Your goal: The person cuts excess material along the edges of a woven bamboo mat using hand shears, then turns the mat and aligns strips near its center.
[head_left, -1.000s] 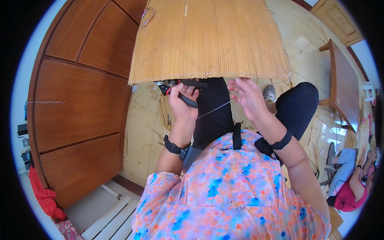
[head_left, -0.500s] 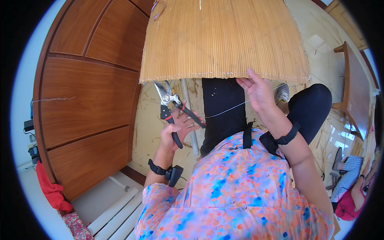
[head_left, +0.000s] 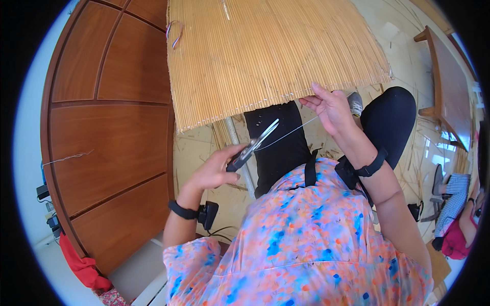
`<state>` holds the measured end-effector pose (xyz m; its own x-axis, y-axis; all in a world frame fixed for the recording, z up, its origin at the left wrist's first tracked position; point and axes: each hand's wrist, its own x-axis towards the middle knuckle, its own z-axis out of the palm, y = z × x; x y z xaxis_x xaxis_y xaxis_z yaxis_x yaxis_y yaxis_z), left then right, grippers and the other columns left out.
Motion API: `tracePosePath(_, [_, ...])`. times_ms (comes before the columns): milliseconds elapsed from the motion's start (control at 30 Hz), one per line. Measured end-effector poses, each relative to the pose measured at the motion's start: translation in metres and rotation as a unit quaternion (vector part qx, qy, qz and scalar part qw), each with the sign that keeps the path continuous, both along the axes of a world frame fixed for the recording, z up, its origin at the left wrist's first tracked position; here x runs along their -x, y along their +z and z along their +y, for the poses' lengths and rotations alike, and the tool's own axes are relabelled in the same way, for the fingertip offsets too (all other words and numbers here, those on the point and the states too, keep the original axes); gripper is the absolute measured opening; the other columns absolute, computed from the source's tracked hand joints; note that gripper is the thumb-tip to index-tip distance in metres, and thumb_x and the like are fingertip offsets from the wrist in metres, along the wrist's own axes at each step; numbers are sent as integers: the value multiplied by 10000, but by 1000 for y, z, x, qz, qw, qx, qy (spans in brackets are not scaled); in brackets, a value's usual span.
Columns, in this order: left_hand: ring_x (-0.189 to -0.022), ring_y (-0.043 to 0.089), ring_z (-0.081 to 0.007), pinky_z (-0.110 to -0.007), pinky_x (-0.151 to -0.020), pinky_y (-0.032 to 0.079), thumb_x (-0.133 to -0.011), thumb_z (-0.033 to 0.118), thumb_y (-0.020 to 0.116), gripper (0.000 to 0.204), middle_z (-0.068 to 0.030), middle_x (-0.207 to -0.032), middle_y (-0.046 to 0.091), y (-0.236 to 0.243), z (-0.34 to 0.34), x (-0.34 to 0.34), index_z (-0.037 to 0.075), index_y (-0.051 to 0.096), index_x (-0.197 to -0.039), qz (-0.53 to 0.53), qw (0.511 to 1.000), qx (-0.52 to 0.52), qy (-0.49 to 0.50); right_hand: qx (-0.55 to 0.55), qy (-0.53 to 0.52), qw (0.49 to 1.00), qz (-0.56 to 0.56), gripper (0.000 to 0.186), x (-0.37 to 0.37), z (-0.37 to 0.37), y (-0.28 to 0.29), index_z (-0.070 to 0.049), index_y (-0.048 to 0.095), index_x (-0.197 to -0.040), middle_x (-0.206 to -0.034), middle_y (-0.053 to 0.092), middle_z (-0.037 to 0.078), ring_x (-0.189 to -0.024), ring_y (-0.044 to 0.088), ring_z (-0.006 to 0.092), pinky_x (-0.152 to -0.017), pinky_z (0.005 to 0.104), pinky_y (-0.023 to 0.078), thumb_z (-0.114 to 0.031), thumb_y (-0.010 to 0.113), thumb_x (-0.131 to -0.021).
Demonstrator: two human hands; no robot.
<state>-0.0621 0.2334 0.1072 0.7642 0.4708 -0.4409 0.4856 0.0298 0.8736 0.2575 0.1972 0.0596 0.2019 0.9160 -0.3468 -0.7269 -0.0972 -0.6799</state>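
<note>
My left hand (head_left: 217, 167) is closed round the dark handles of a pair of pruning shears (head_left: 259, 138), whose metal blades point up and to the right. Much of the handles is hidden in the palm. My right hand (head_left: 334, 113) pinches the near edge of a mat of thin yellow reeds (head_left: 275, 56), thumb on top and fingers partly underneath. From that hand a thin pale wire (head_left: 291, 134) runs down-left to the shears, over my dark trouser leg. Whether the blades touch the wire I cannot tell.
A brown wooden cabinet (head_left: 112, 143) stands along the left. Loose reeds and a pale metal-looking bar (head_left: 234, 135) lie on the floor under the mat. At the right are a wooden table (head_left: 449, 86) on its side and another person's checkered trousers (head_left: 454, 196).
My left hand has closed round the shears and turned them, so the blades swung rightward toward the wire. The mat's left corner has dropped nearer; my right hand stays at its edge.
</note>
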Motion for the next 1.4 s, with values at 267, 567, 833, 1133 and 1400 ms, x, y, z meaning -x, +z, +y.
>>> tracePosePath(267, [-827, 593, -257, -317, -751, 476, -616, 127, 623, 680, -151, -920, 623, 38, 35, -40, -72, 501, -1255, 138, 987, 2, -83, 9, 5, 1000, -14, 284, -7, -11, 3, 18, 563, -1143, -1058, 663, 148, -905, 672, 246, -813, 382, 542, -147, 609, -917])
tracePosePath(567, [-717, 486, -121, -255, -652, 422, -639, 76, 604, 389, -20, -787, 526, 50, 43, -54, -57, 569, -1002, 175, 981, 38, -72, 19, 36, 999, -29, 348, -8, -13, -1, 2, 545, -1201, -1107, 645, 115, -963, 647, 216, -876, 375, 515, -190, 614, -919])
tracePosePath(833, [-695, 461, -80, -230, -613, 402, -650, 34, 594, 297, 7, -762, 510, 57, 55, -61, -37, 580, -938, 159, 983, 59, -67, 16, 16, 1000, -10, 294, -7, -13, -1, 5, 593, -1126, -1033, 666, 106, -898, 649, 191, -805, 325, 534, -194, 630, -913])
tracePosePath(1133, [-668, 453, -84, -234, -592, 396, -641, 37, 596, 296, 13, -717, 498, 69, 67, -68, -42, 598, -927, 220, 966, -2, -134, 13, 39, 999, -9, 349, -11, -13, -7, 15, 534, -1215, -1130, 637, 134, -995, 640, 226, -878, 372, 513, -178, 595, -930])
tracePosePath(1400, [-661, 444, -84, -228, -591, 393, -641, 41, 600, 295, 11, -712, 498, 69, 73, -66, -47, 599, -923, 213, 964, -27, -157, 11, 55, 997, 55, 358, -16, -17, -7, 28, 506, -1245, -1167, 624, 166, -1054, 626, 262, -931, 396, 492, -192, 526, -964])
